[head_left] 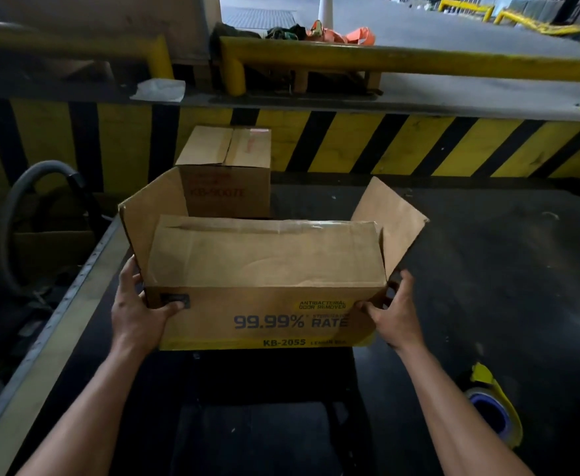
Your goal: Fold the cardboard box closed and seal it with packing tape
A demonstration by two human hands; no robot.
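The cardboard box (264, 262) sits on a dark table (488, 269), right in front of the person and between their two forearms. Its near face carries the print "99.99% RATE" and "KB-2055" above a yellow band. A long top flap (264, 249) lies folded down over the opening, with a strip of old clear tape along its far edge. The left end flap (151, 214) and the right end flap (391, 218) stand up and lean outward.

The left hand (137, 314) grips the box's near left corner: the thumb presses flat on the front face beside a small dark label, and the fingers (129, 273) wrap round the left end, slightly spread. The right hand (397, 314) holds the near right corner in the same way, thumb on the front face and fingers (403, 283) curled round the right end below the raised flap.

A yellow tape dispenser (494, 407) with a blue-cored roll lies on the table, near the right forearm and apart from the box. A second, smaller cardboard box (226, 159) stands just behind the first, its top flaps shut. Beyond it runs a yellow-and-black striped wall (384, 142) topped by a yellow railing (384, 61). A grey hose (17, 201) curves at the left, off the table.
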